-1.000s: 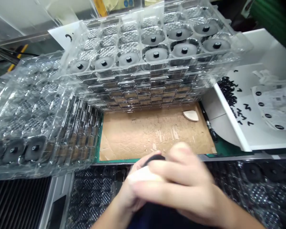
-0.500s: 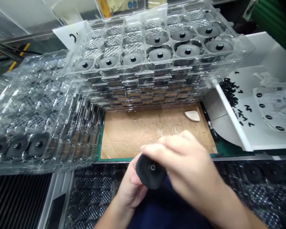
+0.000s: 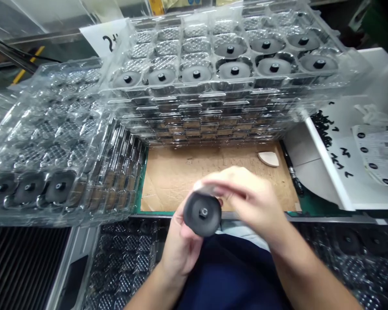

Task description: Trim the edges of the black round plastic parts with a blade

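Note:
A dark grey, round, shallow cup-like part point(image 3: 202, 217) with a small raised stud in its middle faces me, held above the front edge of the bench. My left hand point(image 3: 183, 243) grips it from the left and below, thumb against the side. Across its upper rim reaches my right hand point(image 3: 245, 193), fingers closed together near the rim and blurred by motion. A small whitish patch shows at these fingertips; what it is I cannot make out. Similar round parts point(image 3: 235, 69) with black studs lie in the clear tray stack point(image 3: 194, 97) beyond my hands.
Cardboard point(image 3: 168, 181) covers the bench, with a cream wedge-shaped piece point(image 3: 268, 158) on it. A black marker point(image 3: 295, 181) lies beside a white bin point(image 3: 333, 168) with small black pieces point(image 3: 323, 127). Another clear tray stack point(image 3: 61, 129) rises at left; more trays point(image 3: 123, 258) lie below the bench edge.
The round part has turned to face me more fully and sits slightly higher. My right hand has shifted from over its right side to its upper rim. The view has moved a little left.

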Available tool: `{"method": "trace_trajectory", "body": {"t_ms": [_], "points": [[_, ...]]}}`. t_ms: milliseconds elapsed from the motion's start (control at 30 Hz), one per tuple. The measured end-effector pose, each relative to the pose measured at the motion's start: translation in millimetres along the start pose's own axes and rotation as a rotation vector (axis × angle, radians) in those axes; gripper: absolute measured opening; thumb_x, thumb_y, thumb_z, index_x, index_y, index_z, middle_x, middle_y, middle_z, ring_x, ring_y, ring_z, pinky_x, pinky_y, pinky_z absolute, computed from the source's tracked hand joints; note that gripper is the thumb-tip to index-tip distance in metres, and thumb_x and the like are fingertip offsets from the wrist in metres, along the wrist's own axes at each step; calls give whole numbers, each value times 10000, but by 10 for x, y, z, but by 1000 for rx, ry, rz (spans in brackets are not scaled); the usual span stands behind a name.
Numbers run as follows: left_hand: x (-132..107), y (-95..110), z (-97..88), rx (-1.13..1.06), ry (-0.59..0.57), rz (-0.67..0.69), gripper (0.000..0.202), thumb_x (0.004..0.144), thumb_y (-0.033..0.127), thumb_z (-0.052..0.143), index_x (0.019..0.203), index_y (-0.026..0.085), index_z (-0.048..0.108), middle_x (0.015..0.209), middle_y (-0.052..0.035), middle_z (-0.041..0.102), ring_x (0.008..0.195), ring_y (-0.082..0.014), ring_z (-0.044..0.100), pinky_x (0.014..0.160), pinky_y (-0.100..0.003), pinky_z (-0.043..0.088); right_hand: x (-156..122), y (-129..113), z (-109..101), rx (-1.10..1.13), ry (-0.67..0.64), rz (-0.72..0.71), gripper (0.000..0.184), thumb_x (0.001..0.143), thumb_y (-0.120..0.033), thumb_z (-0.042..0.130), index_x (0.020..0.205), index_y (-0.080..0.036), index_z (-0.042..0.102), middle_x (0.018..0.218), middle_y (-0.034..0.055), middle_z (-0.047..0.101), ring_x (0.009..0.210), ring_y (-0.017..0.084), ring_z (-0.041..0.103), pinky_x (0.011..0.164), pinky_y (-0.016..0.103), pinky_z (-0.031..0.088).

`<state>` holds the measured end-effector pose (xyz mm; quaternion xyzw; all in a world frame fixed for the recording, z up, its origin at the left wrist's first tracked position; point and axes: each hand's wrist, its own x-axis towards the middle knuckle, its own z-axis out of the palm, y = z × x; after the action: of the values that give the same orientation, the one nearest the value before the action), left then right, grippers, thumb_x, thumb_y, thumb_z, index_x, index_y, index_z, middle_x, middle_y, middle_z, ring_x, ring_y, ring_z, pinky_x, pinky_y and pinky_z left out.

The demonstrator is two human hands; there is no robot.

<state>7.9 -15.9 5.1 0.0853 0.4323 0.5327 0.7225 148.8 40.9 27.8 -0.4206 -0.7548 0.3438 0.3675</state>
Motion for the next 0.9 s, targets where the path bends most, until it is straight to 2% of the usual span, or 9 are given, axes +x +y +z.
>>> {"method": "trace_trajectory", "body": {"t_ms": [100, 200, 267, 367, 467, 533, 633, 733, 900], "points": [[52, 31, -92, -55, 1, 80, 651, 507, 488, 808, 1087, 240, 649, 1190, -80, 647, 1030, -278, 629, 950, -382, 471, -156, 485, 177, -61, -7, 335, 229, 897, -276, 492, 991, -224, 694, 904, 33, 707, 786, 171, 635, 686, 283, 460], [92, 50, -163, -88, 27, 108, 611, 551, 455, 800, 1093, 218, 646, 1177, -84, 655, 1056, -251, 621, 948, -334, 479, -451, 797, 439, -58, -98, 348, 225, 868, -290, 514, 896, -230, 730, 803, 30, 727, 729, 185, 657, 664, 295, 479], [106, 57, -183, -99, 27, 111, 609, 551, 436, 806, 1098, 221, 644, 1158, -73, 663, 1063, -247, 618, 944, -330, 484, -591, 829, 537, -42, -126, 347, 204, 847, -289, 542, 835, -240, 739, 738, 12, 729, 670, 179, 662, 639, 294, 486], [106, 49, -179, -97, 18, 111, 598, 546, 424, 810, 1090, 231, 653, 1137, -58, 672, 1060, -237, 618, 925, -312, 495, -555, 614, 461, -32, -71, 373, 201, 862, -288, 539, 910, -227, 725, 840, 21, 739, 743, 179, 675, 660, 289, 501], [92, 18, -162, -78, 3, 106, 610, 534, 417, 820, 1094, 242, 652, 1136, -50, 676, 1072, -235, 610, 899, -292, 508, -300, 184, 280, -33, 123, 365, 222, 899, -298, 512, 1030, -224, 676, 997, 25, 720, 801, 153, 663, 660, 256, 506], [85, 1, -167, -54, -15, 78, 605, 574, 421, 803, 1125, 238, 634, 1133, -58, 676, 1081, -239, 602, 907, -297, 503, -134, -100, 226, -27, 280, 190, 209, 893, -249, 527, 1043, -198, 664, 976, 31, 720, 773, 147, 651, 681, 259, 503], [84, 9, -213, -10, -15, 11, 527, 688, 378, 740, 1175, 236, 597, 1112, -65, 683, 1072, -229, 608, 916, -305, 496, -5, -333, 241, -26, 121, -31, 200, 890, -159, 501, 1001, -136, 666, 894, 53, 721, 760, 154, 635, 708, 281, 495], [82, 38, -246, 3, -3, 15, 513, 656, 297, 775, 1142, 253, 616, 1073, -36, 697, 981, -193, 645, 842, -253, 526, 30, -348, 269, 27, -162, 9, 187, 879, -123, 509, 948, -162, 679, 792, 8, 700, 685, 118, 615, 627, 231, 472], [49, 67, -169, -45, -122, -19, 429, 571, 324, 824, 971, 223, 705, 935, -9, 731, 877, -137, 667, 781, -156, 516, 14, -323, 277, -49, 88, -64, 220, 909, -139, 455, 1008, -97, 647, 878, 66, 699, 746, 148, 604, 694, 281, 450]]}}
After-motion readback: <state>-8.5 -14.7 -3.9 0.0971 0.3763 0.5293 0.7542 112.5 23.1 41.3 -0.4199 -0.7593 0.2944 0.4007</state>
